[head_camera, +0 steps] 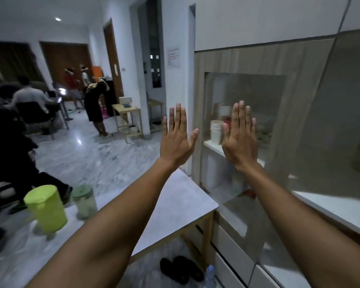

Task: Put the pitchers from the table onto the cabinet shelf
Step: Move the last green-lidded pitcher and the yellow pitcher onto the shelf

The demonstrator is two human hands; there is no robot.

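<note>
Both hands are held up flat and empty in front of the cabinet [243, 65], the left hand [176, 140] and right hand [240, 140] each with the grip spread open, so no carrying step seems yet begun. The lime pitcher [46, 208] and the clear green-lidded pitcher [85, 202] are seen standing on the worktop [175, 204] at near left, well apart from the hands. A reach down and left to one pitcher is judged to be called for next, then a lift to the cabinet shelf [212, 145]

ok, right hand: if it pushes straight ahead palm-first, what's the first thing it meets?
Probably the cabinet's glass door. The right hand, open and flat, faces it; the cups sit behind the glass. Depth is unclear, so it may already touch.
</note>
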